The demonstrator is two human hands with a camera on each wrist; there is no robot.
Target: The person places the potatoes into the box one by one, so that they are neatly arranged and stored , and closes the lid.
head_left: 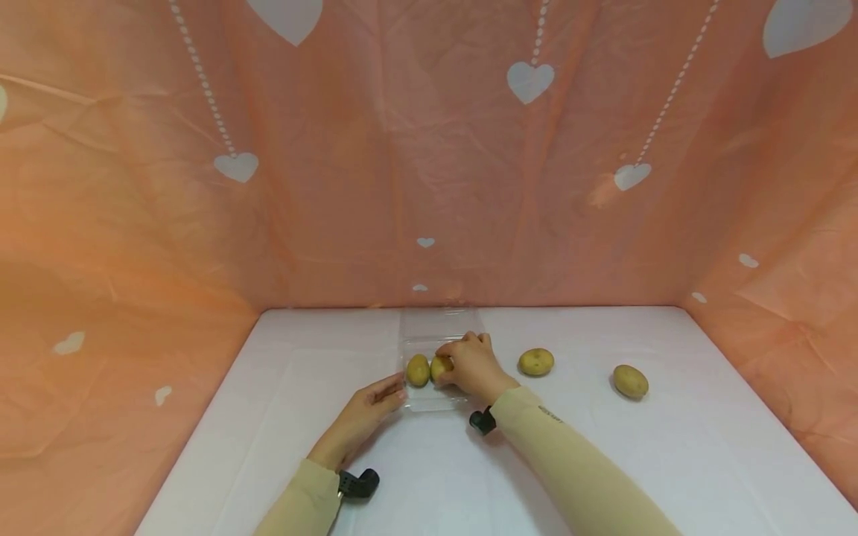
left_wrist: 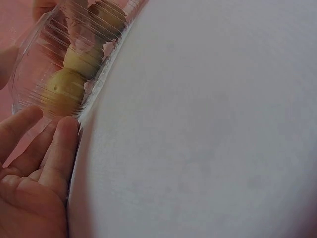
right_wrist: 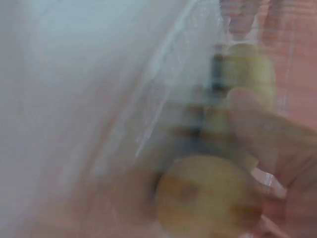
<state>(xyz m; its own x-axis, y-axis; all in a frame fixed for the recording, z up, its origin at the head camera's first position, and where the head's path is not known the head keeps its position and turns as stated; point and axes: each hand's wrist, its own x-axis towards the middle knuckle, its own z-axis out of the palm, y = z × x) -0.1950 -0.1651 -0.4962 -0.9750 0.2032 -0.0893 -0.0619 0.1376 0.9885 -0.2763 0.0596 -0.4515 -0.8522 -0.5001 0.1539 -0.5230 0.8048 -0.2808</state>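
A clear plastic box (head_left: 432, 406) stands on the table with its lid (head_left: 436, 321) folded back. Inside, at the left, lies a yellow-brown potato (head_left: 418, 370). My right hand (head_left: 474, 366) reaches into the box and grips a second potato (head_left: 441, 368) beside it between thumb and fingers. The left hand (head_left: 369, 406) rests at the box's left side, its extended fingers (left_wrist: 63, 141) right at the clear wall. Through the ribbed plastic in the left wrist view, a further potato (left_wrist: 108, 20) shows behind the gripped one. The right wrist view is blurred.
Two potatoes lie on the white table to the right of the box, one nearer (head_left: 536, 362) and one farther right (head_left: 631, 381). An orange cloth (head_left: 375, 186) with white hearts encloses the back and sides of the table.
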